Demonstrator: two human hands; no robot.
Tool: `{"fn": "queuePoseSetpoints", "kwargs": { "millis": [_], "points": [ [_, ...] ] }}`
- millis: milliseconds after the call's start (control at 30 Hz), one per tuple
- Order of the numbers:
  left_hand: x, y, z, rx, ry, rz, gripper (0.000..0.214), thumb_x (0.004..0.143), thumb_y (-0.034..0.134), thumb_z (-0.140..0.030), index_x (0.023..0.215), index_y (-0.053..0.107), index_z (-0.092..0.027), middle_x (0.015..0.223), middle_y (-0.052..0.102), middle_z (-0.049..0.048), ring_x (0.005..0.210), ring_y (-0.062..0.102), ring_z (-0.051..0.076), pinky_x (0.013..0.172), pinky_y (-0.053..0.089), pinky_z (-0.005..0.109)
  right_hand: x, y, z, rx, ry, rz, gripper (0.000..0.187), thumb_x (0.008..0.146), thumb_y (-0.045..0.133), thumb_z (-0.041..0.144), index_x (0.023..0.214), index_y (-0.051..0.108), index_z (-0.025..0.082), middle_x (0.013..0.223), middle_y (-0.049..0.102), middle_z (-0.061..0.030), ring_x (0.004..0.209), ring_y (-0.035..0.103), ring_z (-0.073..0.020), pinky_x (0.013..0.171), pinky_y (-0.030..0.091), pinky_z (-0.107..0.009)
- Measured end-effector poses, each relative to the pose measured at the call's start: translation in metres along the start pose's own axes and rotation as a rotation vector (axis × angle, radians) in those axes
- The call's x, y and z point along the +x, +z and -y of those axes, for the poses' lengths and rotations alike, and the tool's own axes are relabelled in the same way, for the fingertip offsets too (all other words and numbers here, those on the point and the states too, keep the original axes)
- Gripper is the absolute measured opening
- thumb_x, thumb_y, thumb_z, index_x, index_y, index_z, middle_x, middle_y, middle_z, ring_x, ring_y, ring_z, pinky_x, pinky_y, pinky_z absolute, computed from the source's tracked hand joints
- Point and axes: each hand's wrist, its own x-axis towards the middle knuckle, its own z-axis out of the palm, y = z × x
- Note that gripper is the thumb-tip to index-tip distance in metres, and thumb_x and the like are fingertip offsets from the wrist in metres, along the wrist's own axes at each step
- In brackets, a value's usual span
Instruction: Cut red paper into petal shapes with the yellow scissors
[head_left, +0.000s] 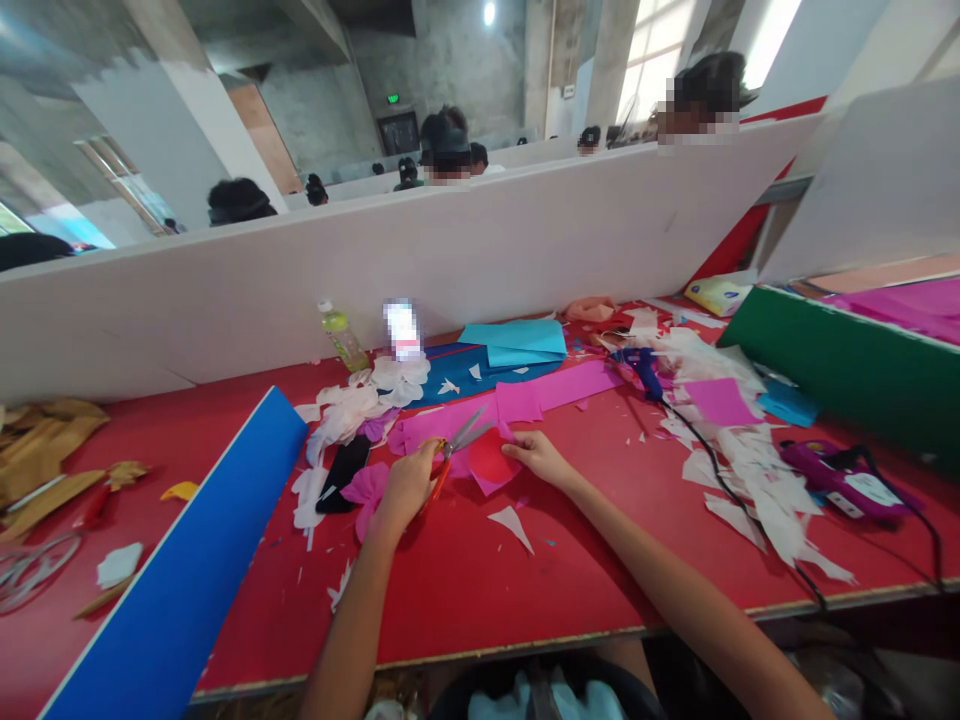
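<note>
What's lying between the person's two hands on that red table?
Head view: open scissors held in the left hand, and a pink paper piece pinched by the right hand.

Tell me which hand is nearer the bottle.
Left. The left hand, holding scissors, is in front of the bottle, slightly right; the right hand, holding pink paper, is farther right.

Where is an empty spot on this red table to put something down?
Bare red table lies near the front edge, between the forearms, and between the blue board and the left arm. White paper scraps and a purple glue gun crowd the right side.
</note>
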Motion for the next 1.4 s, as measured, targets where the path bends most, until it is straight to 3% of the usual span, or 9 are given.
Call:
{"fn": "queuePoseSetpoints", "kwargs": {
  "millis": [467,967,1400],
  "points": [
    [-0.003,-0.009,-0.01,0.057,0.052,0.077,0.031,0.085,0.043,-0.023,0.114,0.05,-0.018,0.111,0.061,0.0114,0.104,0.057,0.022,0.082,0.042,0.028,-0.001,0.001,0.0,-0.087,-0.014,0.022,0.035,0.073,0.053,0.045,0.072,0.063,0.011,0.058,0.05,0.0009,0.056,0.041,-0.0111,0.053,0.03,-0.023],
    [-0.002,-0.008,-0.008,0.044,0.049,0.059,0.026,0.085,0.043,-0.024,0.109,0.055,-0.021,0.105,0.065,0.0083,0.097,0.061,0.021,0.074,0.041,0.026,-0.001,0.0,-0.002,-0.11,-0.027,0.049,0.032,0.075,0.051,0.043,0.065,0.055,0.012,0.054,0.038,0.0039,0.053,0.03,-0.0076,0.049,0.026,-0.021],
    [-0.003,-0.012,-0.01,0.016,0.027,0.08,0.028,0.085,0.043,-0.025,0.109,0.056,-0.022,0.108,0.064,0.0085,0.099,0.06,0.021,0.078,0.041,0.025,-0.002,-0.001,0.0,-0.127,-0.031,0.056,0.033,0.075,0.05,0.043,0.062,0.052,0.013,0.055,0.033,0.0046,0.053,0.028,-0.0072,0.049,0.025,-0.021]
  ]
}}
